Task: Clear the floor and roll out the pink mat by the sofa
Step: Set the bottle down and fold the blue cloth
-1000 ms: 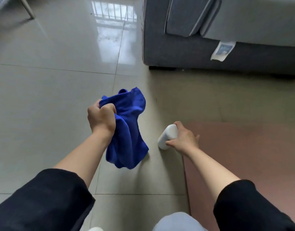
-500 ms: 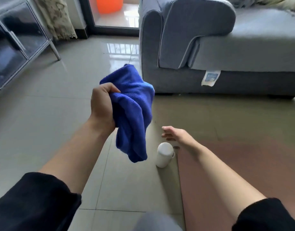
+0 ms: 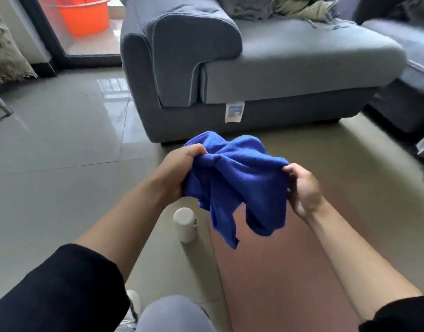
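A crumpled blue cloth (image 3: 237, 183) hangs in the air in front of me, held by both hands. My left hand (image 3: 179, 168) grips its left edge and my right hand (image 3: 302, 188) pinches its right edge. The pink mat (image 3: 290, 271) lies flat on the tiled floor below the cloth, running toward me, in front of the grey sofa (image 3: 254, 68). A white cup (image 3: 185, 224) stands upright on the tiles just off the mat's left edge, touched by neither hand.
An orange bucket (image 3: 84, 15) stands behind the glass door at the back left. A beige curtain (image 3: 5, 56) hangs at the far left, with a metal furniture leg (image 3: 1, 104) below it. Crumpled clothes (image 3: 278, 6) lie on the sofa. My knee (image 3: 172, 315) shows at the bottom.
My right hand let go of the white cup, leaving it upright, and rose to take the blue cloth's right edge. My left hand lifted the cloth, and the view tilted up toward the sofa.
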The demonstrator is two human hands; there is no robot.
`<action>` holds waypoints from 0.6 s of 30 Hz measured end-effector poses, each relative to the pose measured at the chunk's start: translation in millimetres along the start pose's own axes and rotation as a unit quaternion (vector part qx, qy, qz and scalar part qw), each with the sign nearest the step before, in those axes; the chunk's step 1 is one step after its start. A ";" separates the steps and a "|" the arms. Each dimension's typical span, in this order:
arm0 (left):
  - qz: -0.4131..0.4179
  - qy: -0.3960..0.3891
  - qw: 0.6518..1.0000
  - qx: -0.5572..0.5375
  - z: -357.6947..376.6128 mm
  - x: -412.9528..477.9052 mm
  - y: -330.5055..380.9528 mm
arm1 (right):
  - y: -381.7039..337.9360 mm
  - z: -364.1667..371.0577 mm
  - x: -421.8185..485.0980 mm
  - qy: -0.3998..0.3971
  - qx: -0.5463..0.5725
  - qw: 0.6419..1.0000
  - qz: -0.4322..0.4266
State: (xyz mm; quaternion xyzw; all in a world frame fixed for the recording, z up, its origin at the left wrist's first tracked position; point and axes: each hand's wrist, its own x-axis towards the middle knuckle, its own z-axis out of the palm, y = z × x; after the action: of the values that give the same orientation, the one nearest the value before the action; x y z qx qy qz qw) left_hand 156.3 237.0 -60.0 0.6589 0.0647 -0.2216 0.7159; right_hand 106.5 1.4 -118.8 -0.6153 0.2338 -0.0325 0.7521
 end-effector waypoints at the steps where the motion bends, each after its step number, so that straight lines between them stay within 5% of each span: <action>1: 0.007 0.004 0.999 0.053 3.6 5.0 -10.5 | -0.8 -10.7 1.9 0.058 0.010 0.998 -0.030; 8: -0.023 -0.100 0.921 0.375 32.5 23.4 -75.8 | -6.5 -48.6 6.3 0.200 -0.220 0.937 -0.181; 13: 0.021 -0.056 0.859 0.508 49.4 34.2 -98.9 | -33.9 -68.5 12.6 0.162 -0.151 0.973 -0.058; 15: 0.078 -0.058 0.876 0.473 53.0 38.3 -99.0 | -42.6 -71.3 17.3 0.117 -0.072 0.991 0.001; 18: 0.040 -0.086 0.967 0.236 59.7 43.3 -98.1 | -40.2 -79.4 23.4 0.046 0.127 0.991 0.008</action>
State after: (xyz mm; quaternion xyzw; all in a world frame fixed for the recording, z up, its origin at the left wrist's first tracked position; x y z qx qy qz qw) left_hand 143.6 165.6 -159.1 0.7899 -0.0779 -0.2578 0.5509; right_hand 105.8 -88.4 -98.9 -0.5106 0.2671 -0.0838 0.8130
